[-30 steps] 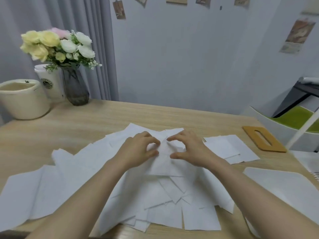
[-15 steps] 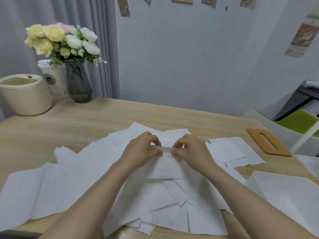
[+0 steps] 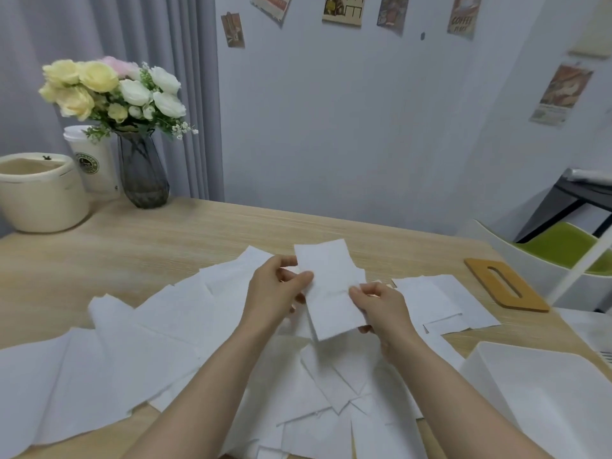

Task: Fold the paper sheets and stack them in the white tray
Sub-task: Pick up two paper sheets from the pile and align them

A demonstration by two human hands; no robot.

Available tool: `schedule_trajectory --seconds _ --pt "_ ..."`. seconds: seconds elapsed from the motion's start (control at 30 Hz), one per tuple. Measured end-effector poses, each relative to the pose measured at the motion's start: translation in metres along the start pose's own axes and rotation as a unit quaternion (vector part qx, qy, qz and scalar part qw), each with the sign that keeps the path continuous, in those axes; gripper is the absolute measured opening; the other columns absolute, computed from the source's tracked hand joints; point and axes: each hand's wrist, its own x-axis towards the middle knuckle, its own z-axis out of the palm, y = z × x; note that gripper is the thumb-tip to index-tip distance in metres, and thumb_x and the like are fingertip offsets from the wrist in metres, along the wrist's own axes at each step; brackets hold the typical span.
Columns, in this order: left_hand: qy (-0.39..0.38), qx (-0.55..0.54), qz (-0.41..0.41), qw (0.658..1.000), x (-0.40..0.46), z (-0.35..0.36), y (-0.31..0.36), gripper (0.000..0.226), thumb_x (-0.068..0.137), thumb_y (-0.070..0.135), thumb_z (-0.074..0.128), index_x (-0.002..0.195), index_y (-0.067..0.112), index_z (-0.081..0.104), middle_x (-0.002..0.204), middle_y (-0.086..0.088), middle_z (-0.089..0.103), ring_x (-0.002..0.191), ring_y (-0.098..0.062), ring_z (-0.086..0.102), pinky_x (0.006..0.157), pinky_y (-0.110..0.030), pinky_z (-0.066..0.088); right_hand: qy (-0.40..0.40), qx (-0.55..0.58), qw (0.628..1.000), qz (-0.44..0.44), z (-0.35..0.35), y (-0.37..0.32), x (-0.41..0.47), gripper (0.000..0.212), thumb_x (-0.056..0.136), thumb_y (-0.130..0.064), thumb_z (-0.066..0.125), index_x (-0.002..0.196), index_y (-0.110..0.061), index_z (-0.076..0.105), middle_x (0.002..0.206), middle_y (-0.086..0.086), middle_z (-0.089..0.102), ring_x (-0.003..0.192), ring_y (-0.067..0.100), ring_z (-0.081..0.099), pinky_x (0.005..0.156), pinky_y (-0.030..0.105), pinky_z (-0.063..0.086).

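A second ago both hands pressed a sheet flat on the pile of paper; half a second ago they pinched its folded edge there. Now the folded sheet (image 3: 329, 289) is lifted clear of the pile (image 3: 172, 329) and held up, tilted, above it. The left hand (image 3: 276, 293) has moved to grip its left edge with the thumb on the near face, and the right hand (image 3: 381, 308) has shifted to pinch its right edge lower down.
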Motion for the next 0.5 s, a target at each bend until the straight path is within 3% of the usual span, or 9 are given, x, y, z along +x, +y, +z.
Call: schedule_trajectory --seconds 0.17,0.3,0.43,0.5 --pt "0.016 -0.03 -0.032 0.999 -0.005 0.008 -0.006 0.008 0.091 0.013 0.063 0.098 0.013 0.067 0.081 -0.008 0.073 0.067 -0.019 0.068 0.053 -0.028 0.049 -0.002 0.011 1.0 -0.01 0.009 0.009 -0.005 0.005 0.089 -0.015 0.065 0.088 -0.011 0.063 0.082 0.001 0.065 0.072 0.012 0.059 0.062 0.024 0.044" --pt "0.02 -0.026 -0.035 0.999 -0.005 0.0 -0.011 0.011 0.095 0.011 0.059 0.091 0.01 0.069 0.081 -0.006 0.074 0.07 -0.02 0.069 0.059 -0.033 0.051 -0.06 0.001 0.997 -0.051 0.01 0.009 -0.012 0.008 0.088 -0.016 0.067 0.092 -0.01 0.066 0.076 0.0 0.072 0.067 0.007 0.065 0.055 0.017 0.044" --pt "0.009 -0.04 -0.04 0.998 -0.007 -0.005 -0.013 0.009 0.095 0.016 0.061 0.094 0.013 0.069 0.076 0.002 0.072 0.067 -0.013 0.067 0.056 -0.026 0.05 -0.049 0.017 0.997 -0.063 0.016 0.012 -0.014 0.007 0.089 -0.012 0.065 0.084 -0.008 0.068 0.069 0.0 0.072 0.059 0.007 0.063 0.055 0.019 0.045" --pt "0.007 -0.043 -0.045 0.998 -0.01 -0.003 -0.016 0.008 0.094 0.017 0.063 0.095 0.013 0.069 0.085 -0.002 0.075 0.078 -0.019 0.071 0.068 -0.035 0.058 -0.045 0.035 0.997 -0.06 0.02 0.014 -0.015 0.008 0.089 -0.012 0.065 0.081 -0.01 0.067 0.066 -0.002 0.071 0.057 0.006 0.062 0.057 0.021 0.045"
